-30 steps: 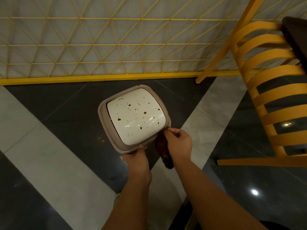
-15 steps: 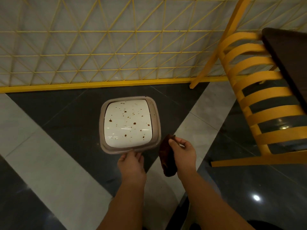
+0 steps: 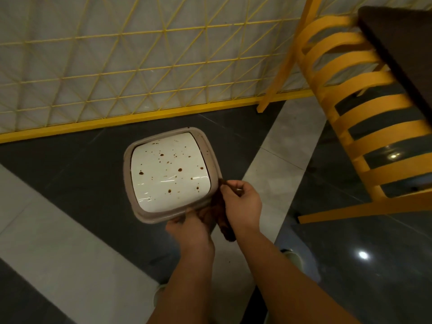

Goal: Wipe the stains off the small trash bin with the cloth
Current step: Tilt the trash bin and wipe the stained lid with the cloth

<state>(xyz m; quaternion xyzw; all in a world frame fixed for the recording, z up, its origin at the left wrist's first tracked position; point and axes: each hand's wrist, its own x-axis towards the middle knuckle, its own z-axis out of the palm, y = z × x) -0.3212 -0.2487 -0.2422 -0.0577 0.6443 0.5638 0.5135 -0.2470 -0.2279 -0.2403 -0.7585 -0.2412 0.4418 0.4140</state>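
Left hand grips the near rim of the small trash bin, fingers curled under its taupe edge. Just to its right, the right hand is pinched shut on a dark brown cloth, which hangs between the two hands and touches the bin's near right corner. Ahead of both hands, the bin's white lid is speckled with brown stains. Farther right of the right hand stands a yellow slatted chair; beyond the bin runs a yellow lattice fence.
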